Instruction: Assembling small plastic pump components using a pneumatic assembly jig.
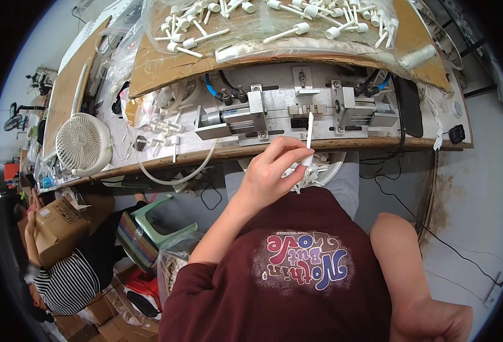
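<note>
My left hand (274,171) is in front of the bench edge, closed on a white plastic scoop. The scoop's slim handle (309,134) points up toward the metal fixture, and its cup end sits between my fingertips. Just beyond is a small metal holder block (307,109), between a left clamp unit (256,111) and a right clamp unit (345,105). Beneath my left hand, a white basin (337,171) on my lap holds several white plastic pieces. My right hand (436,322) is at the lower right, far from the bench, its arm bent; its fingers are mostly cut off.
Many white scoops (302,27) lie on a plastic-covered cardboard sheet (149,68) above the fixture. A fan (82,144) and loose white parts are at the left of the bench. Black cables (402,114) hang at the right. Another person (69,279) handles a cardboard box (60,231).
</note>
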Action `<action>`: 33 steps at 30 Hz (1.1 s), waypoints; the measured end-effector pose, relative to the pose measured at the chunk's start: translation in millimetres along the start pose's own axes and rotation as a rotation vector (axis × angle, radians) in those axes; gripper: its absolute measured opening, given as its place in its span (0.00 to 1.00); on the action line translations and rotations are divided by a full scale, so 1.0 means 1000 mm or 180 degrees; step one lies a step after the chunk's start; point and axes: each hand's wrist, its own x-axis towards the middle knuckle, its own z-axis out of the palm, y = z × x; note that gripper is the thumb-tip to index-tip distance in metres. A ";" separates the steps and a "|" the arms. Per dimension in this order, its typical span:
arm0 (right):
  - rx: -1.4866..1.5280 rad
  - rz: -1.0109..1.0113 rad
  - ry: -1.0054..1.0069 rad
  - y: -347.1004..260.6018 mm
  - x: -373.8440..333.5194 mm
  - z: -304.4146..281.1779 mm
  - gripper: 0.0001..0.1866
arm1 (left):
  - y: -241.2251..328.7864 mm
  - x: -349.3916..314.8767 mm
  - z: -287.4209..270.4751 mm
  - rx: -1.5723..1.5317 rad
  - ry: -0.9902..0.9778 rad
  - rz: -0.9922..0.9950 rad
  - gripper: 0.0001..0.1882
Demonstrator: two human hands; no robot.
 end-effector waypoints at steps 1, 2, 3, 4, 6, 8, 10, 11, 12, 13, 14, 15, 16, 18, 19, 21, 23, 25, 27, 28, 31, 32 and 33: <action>-0.0033 -0.0064 0.0011 0.000 -0.002 0.000 0.08 | 0.000 0.001 0.000 0.0018 -0.0030 0.0045 0.16; -0.0071 -0.0130 0.0020 0.000 -0.007 -0.001 0.07 | -0.001 0.002 -0.001 0.0033 -0.0063 0.0094 0.16; -0.0089 -0.0200 0.0010 -0.001 -0.011 -0.002 0.05 | -0.001 0.003 -0.002 0.0047 -0.0069 0.0149 0.15; -0.0287 -0.0211 0.0296 -0.002 -0.017 0.001 0.03 | -0.001 0.001 -0.001 0.0046 -0.0039 0.0075 0.15; -0.0668 -0.0245 0.0838 -0.006 -0.028 0.016 0.07 | 0.001 -0.005 -0.004 0.0084 -0.0014 -0.0070 0.16; -0.0185 -0.0268 0.1068 -0.010 -0.030 0.026 0.14 | 0.000 -0.004 -0.002 0.0053 -0.0017 -0.0105 0.17; -0.0082 -0.0161 0.1338 -0.006 -0.034 0.039 0.24 | 0.002 -0.003 -0.001 0.0034 -0.0056 -0.0107 0.17; 0.0696 0.0536 0.1344 -0.018 -0.033 0.038 0.25 | 0.002 -0.001 0.000 0.0028 -0.0073 -0.0115 0.17; 0.0744 0.0649 0.1370 -0.018 -0.033 0.041 0.25 | 0.003 0.000 0.002 0.0030 -0.0060 -0.0097 0.17; 0.0672 0.0560 0.1351 -0.014 -0.033 0.042 0.26 | 0.003 0.000 0.003 0.0027 -0.0066 -0.0109 0.17; 0.0492 0.0386 0.1346 -0.010 -0.036 0.043 0.26 | 0.004 0.000 0.003 0.0025 -0.0069 -0.0123 0.17; 0.0341 0.0228 0.1319 -0.007 -0.040 0.044 0.26 | 0.004 0.001 0.003 0.0022 -0.0069 -0.0137 0.17; 0.0213 0.0097 0.1294 -0.006 -0.043 0.045 0.27 | 0.003 0.003 0.002 0.0170 -0.0130 0.0040 0.14; 0.0022 -0.0094 0.1268 -0.003 -0.049 0.045 0.28 | 0.004 0.002 0.002 0.0144 -0.0110 -0.0009 0.14; -0.0059 -0.0174 0.1237 -0.001 -0.052 0.043 0.28 | 0.004 0.002 0.001 0.0144 -0.0115 -0.0023 0.14; -0.0226 -0.0365 0.1156 0.002 -0.057 0.039 0.29 | 0.002 0.005 0.002 0.0116 0.0087 -0.0006 0.14; -0.0469 -0.0658 0.1010 0.006 -0.067 0.027 0.30 | 0.000 0.008 0.002 0.0118 0.0185 -0.0035 0.13; -0.0693 -0.1001 0.0810 0.010 -0.082 0.013 0.31 | -0.001 0.008 0.001 0.0167 0.0261 -0.0144 0.13; -0.0951 -0.1283 0.0511 0.010 -0.097 -0.005 0.32 | -0.005 0.006 0.001 0.0281 0.0304 -0.0172 0.14; -0.1076 -0.1246 0.0327 0.006 -0.102 -0.013 0.32 | -0.006 0.005 0.002 0.0325 0.0309 -0.0209 0.15; -0.2196 -0.0079 -0.1130 -0.017 -0.097 -0.049 0.25 | -0.013 0.007 0.004 0.0753 0.0270 -0.0067 0.15; -0.2348 -0.0060 -0.1070 -0.011 -0.100 -0.056 0.20 | -0.015 0.008 0.004 0.0949 0.0239 0.0019 0.15; -0.2542 -0.0064 -0.1019 0.001 -0.098 -0.060 0.16 | -0.017 0.012 0.007 0.1115 0.0194 0.0142 0.15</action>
